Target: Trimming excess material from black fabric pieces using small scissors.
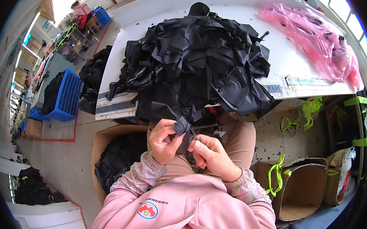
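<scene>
My left hand (164, 139) pinches a small folded piece of black fabric (182, 126) in front of my chest, above my lap. My right hand (209, 154) is closed on a small metal tool, probably thread snips (194, 134), whose tip touches the fabric piece. Just beyond the hands, a large heap of black fabric pieces (199, 61) covers the near part of a white table (279, 57) and hangs over its edge.
Pink plastic bags (318, 39) lie on the table's far right. A cardboard box holding black fabric (113, 160) stands at my left, an open cardboard box (301, 189) at my right. A blue crate (67, 95) stands on the floor to the left.
</scene>
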`<action>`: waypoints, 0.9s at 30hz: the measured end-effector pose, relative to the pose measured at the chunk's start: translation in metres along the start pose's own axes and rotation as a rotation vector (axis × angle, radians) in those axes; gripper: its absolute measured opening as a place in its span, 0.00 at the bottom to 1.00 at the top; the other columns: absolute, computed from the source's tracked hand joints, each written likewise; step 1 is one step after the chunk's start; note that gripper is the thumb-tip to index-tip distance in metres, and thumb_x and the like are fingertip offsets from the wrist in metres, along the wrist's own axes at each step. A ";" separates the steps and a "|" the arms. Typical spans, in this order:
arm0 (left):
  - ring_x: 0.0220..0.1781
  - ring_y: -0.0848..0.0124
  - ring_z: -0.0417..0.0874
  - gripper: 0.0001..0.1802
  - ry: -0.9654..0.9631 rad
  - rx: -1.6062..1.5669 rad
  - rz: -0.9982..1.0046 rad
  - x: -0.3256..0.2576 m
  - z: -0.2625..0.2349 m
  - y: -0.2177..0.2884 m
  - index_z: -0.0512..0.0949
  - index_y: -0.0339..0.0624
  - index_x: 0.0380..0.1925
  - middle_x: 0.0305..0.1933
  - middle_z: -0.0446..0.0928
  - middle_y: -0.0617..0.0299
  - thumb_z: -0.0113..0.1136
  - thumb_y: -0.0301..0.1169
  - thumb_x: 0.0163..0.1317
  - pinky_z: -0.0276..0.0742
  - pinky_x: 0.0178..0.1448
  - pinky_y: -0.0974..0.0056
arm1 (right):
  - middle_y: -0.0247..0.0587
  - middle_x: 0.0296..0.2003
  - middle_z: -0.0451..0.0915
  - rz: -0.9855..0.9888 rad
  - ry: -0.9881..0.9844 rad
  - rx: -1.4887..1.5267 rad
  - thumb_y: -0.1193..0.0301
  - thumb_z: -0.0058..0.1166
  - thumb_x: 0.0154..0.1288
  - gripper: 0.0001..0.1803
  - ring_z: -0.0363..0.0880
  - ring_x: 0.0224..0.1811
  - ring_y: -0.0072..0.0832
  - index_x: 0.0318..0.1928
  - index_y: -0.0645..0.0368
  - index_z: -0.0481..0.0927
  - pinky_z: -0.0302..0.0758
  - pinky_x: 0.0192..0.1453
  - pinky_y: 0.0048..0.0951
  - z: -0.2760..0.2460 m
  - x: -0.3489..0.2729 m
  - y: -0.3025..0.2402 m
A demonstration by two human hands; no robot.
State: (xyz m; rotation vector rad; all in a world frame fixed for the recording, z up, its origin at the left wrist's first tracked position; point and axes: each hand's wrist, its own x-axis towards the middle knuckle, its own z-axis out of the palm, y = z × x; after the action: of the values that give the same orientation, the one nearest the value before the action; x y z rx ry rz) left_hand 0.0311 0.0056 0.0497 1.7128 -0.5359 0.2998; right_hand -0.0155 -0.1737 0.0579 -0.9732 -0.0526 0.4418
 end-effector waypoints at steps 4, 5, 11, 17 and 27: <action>0.36 0.74 0.79 0.09 -0.007 0.016 0.045 -0.001 0.002 -0.002 0.81 0.35 0.35 0.41 0.78 0.57 0.64 0.16 0.52 0.72 0.35 0.74 | 0.27 0.16 0.67 0.060 -0.057 0.115 0.61 0.52 0.71 0.14 0.60 0.15 0.13 0.36 0.60 0.75 0.58 0.19 0.17 0.002 0.000 -0.002; 0.35 0.74 0.79 0.10 -0.013 0.018 0.053 -0.001 0.003 -0.002 0.81 0.35 0.35 0.41 0.78 0.57 0.65 0.16 0.52 0.72 0.34 0.74 | 0.27 0.16 0.68 0.064 -0.055 0.112 0.61 0.53 0.71 0.13 0.61 0.15 0.13 0.36 0.60 0.75 0.59 0.19 0.17 0.002 0.000 -0.002; 0.35 0.74 0.78 0.11 -0.066 0.042 0.048 -0.002 0.004 0.001 0.80 0.35 0.35 0.41 0.78 0.58 0.65 0.16 0.50 0.71 0.33 0.74 | 0.26 0.17 0.69 -0.371 0.209 -0.635 0.68 0.62 0.64 0.14 0.59 0.18 0.15 0.31 0.62 0.72 0.59 0.20 0.20 0.002 0.005 0.010; 0.36 0.75 0.77 0.09 0.001 -0.058 0.005 -0.004 0.007 -0.004 0.80 0.33 0.35 0.43 0.76 0.58 0.64 0.16 0.52 0.71 0.35 0.74 | 0.26 0.16 0.69 -0.524 0.241 -0.864 0.68 0.62 0.64 0.14 0.59 0.18 0.14 0.30 0.63 0.71 0.60 0.19 0.21 0.004 0.004 0.007; 0.38 0.75 0.77 0.06 0.051 -0.118 -0.054 -0.003 0.009 0.000 0.79 0.32 0.33 0.43 0.76 0.58 0.63 0.15 0.55 0.72 0.38 0.74 | 0.24 0.17 0.68 -0.012 0.003 -0.079 0.63 0.56 0.70 0.13 0.60 0.16 0.10 0.34 0.60 0.75 0.57 0.19 0.16 0.004 0.000 0.006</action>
State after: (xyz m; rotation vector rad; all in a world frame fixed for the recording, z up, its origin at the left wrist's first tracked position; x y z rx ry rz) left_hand 0.0273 -0.0026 0.0465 1.5986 -0.4600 0.2675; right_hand -0.0181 -0.1674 0.0555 -1.0503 -0.0740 0.4296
